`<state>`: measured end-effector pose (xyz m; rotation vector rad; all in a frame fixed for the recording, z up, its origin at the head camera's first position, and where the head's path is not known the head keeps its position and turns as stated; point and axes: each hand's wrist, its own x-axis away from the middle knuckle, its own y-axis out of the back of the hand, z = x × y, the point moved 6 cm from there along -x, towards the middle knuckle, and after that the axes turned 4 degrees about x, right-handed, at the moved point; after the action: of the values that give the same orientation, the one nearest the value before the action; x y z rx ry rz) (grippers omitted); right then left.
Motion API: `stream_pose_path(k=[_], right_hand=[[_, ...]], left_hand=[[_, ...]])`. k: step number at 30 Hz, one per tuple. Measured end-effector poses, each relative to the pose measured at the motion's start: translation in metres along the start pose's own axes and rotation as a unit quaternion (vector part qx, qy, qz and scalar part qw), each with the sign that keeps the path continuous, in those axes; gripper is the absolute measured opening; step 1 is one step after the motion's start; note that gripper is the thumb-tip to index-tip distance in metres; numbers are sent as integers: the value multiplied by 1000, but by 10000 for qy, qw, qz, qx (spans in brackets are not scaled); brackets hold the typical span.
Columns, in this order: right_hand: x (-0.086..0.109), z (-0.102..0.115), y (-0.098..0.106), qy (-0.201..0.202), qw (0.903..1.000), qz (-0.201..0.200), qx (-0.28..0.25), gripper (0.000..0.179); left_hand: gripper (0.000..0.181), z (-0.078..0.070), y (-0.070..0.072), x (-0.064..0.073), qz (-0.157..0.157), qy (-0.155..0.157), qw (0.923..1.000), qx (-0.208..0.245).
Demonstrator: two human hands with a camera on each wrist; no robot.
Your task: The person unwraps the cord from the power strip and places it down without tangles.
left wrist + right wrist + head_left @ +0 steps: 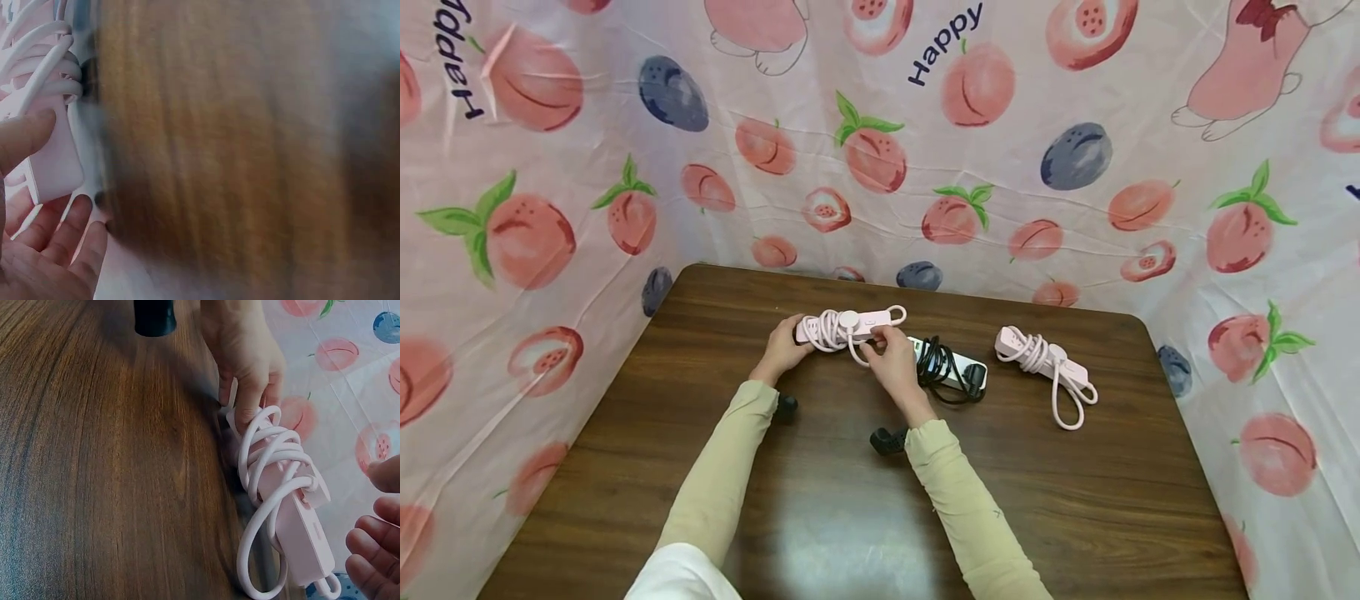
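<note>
A pink power strip (874, 321), its pale cord wound round the body and its round plug on top, is near the back of the table. My left hand (784, 343) grips its left end. In the left wrist view the thumb lies on top of the power strip (57, 165), with the other fingers below its end. Beside the switch end is my right hand (893, 367). The right wrist view shows this hand (370, 553) with fingers spread loosely, a gap between them and the strip (300, 544). A loop of cord hangs toward the front.
A white power strip (953, 367) with a black cord lies just right of my right hand. Farther right lies a second pink power strip (1071, 373) with wrapped cord. Fruit-printed cloth (1000, 275) hangs behind the brown wooden table (1075, 500).
</note>
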<state>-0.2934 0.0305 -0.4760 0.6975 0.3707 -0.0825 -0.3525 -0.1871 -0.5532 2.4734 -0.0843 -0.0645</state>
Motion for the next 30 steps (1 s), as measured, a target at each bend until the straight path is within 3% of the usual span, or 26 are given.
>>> stream_pose_path(k=[6,8,12,17,25,30], right_hand=[[2,-1,-1,-38,10000,9,-57,22],[1,-1,0,-34,10000,-24,-43,21],[1,-1,2,-58,9999,-23,-99,22],[-1,-2,5,-73,9999,19,-92,22],[-2,-7,12,-91,9998,-57,-190,20],[0,-5,22,82,9987,-208,-463,21]], left_hand=[[56,-2,0,2,85,-102,9992,-368],[53,-2,0,4,22,-38,9996,-263],[45,-1,0,7,-215,156,9987,444],[43,1,-1,12,-584,330,9876,1419],[40,-7,2,18,-1011,52,9677,2308],[40,-14,12,31,-1148,-220,9630,2429]])
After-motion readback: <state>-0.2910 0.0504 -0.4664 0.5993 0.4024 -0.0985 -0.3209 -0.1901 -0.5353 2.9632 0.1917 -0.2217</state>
